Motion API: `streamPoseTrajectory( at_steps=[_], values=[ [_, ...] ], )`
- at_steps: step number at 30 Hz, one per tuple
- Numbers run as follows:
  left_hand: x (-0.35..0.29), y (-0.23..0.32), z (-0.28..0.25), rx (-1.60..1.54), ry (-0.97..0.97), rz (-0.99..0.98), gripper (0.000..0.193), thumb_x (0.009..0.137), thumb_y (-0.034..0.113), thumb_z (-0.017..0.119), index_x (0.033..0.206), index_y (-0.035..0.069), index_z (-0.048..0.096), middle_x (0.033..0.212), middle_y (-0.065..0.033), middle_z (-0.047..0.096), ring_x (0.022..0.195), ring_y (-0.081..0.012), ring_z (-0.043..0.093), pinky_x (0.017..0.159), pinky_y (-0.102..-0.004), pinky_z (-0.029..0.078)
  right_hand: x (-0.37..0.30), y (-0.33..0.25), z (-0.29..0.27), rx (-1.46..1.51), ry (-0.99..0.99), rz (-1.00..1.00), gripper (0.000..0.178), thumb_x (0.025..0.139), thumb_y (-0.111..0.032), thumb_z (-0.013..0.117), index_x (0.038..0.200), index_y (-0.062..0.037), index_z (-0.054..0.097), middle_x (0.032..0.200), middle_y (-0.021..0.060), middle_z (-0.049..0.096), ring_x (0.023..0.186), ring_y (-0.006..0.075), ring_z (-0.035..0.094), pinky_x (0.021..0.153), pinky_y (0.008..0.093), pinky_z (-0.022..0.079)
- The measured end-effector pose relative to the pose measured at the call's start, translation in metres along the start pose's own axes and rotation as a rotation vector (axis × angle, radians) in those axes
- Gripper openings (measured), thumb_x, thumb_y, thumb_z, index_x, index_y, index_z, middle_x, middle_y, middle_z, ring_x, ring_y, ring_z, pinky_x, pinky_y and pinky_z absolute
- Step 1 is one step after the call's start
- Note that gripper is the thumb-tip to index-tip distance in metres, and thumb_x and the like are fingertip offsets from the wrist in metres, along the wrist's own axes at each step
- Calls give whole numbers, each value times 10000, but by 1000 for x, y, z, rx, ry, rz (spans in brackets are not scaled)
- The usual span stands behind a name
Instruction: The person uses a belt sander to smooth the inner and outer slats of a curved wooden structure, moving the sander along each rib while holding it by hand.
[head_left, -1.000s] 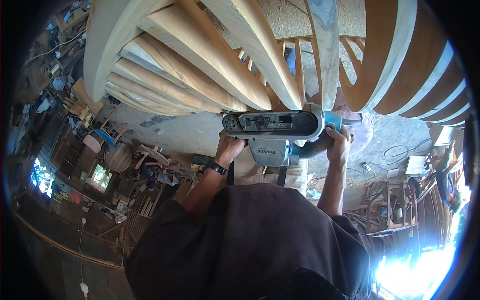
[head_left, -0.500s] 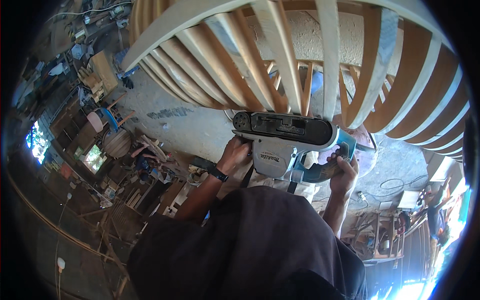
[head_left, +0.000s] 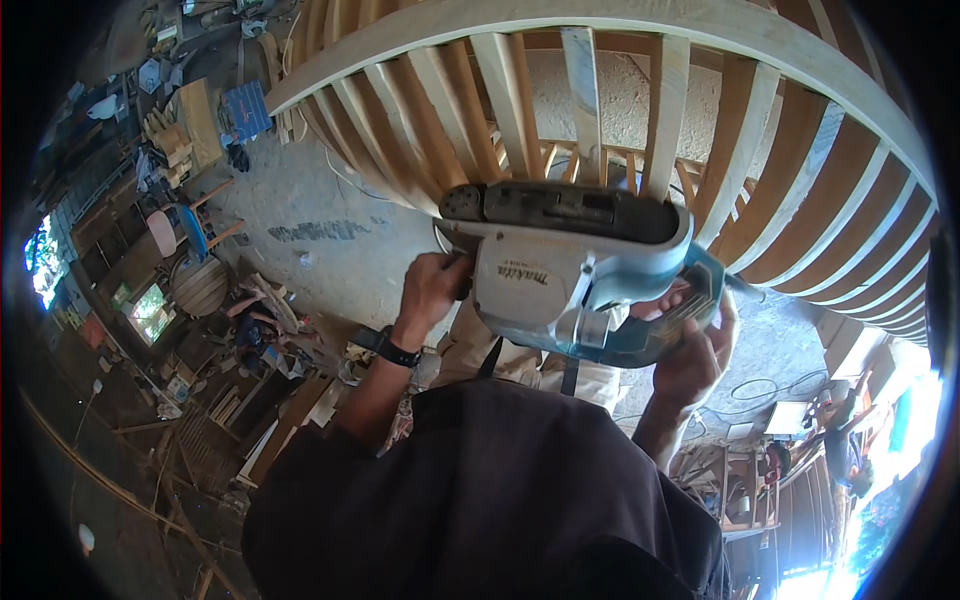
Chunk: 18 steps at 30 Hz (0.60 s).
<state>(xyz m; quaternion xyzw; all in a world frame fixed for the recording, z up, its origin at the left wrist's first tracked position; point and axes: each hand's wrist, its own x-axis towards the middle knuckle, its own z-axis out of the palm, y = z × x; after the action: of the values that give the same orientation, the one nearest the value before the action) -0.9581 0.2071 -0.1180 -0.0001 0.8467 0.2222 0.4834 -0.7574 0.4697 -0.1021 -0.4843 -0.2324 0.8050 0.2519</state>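
I hold a belt sander with a pale grey housing, teal handle and black top in front of my chest. My left hand, with a dark band on its wrist, is closed round the grip at the sander's left end. At the other end, my right hand wraps the teal rear handle. Just beyond the tool stands a large curved wooden frame with several pale slats fanning down from its rail. The sander overlaps the slats' lower ends; whether it touches them I cannot tell.
A cable lies looped on the concrete floor at the right. Off to the left are a small blue chair, stacked wood pieces and scattered scraps. A wooden rack stands at the lower right, near bright daylight.
The sander has come up and looks larger, its left end shifted leftward. Both hands keep their hold on it. My view of the slatted frame and the room has shifted slightly.
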Motion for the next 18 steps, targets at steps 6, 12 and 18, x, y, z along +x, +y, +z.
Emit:
streamPoseTrajectory(
  at_steps=[6, 12, 18],
  values=[
    [21, 40, -62, -247, -37, 240, 398, 935, 303, 511, 738, -4, 672, 620, -98, 646, 542, -162, 617, 495, -304, 418, 24, 2, 72, -17, 2, -320, 364, 992, -99, 500, 1326, -17, 381, 1124, 322, 584, 995, 355, 644, 870, 440, 562],
    [41, 97, -103, -627, 44, 235, 431, 939, 387, 579, 746, 17, 683, 639, -46, 661, 523, -111, 580, 469, -227, 387, 50, -8, 135, 10, 103, -434, 278, 1025, -189, 509, 1245, -48, 418, 1067, 302, 621, 925, 333, 681, 827, 422, 591],
    [43, 82, -105, -354, 55, 68, 432, 952, 415, 546, 732, 59, 654, 629, -26, 627, 518, -75, 568, 439, -218, 350, 35, 13, 132, -33, 219, -428, 210, 1023, -217, 511, 1174, -81, 459, 969, 200, 644, 789, 224, 658, 707, 309, 575]
  ],
)
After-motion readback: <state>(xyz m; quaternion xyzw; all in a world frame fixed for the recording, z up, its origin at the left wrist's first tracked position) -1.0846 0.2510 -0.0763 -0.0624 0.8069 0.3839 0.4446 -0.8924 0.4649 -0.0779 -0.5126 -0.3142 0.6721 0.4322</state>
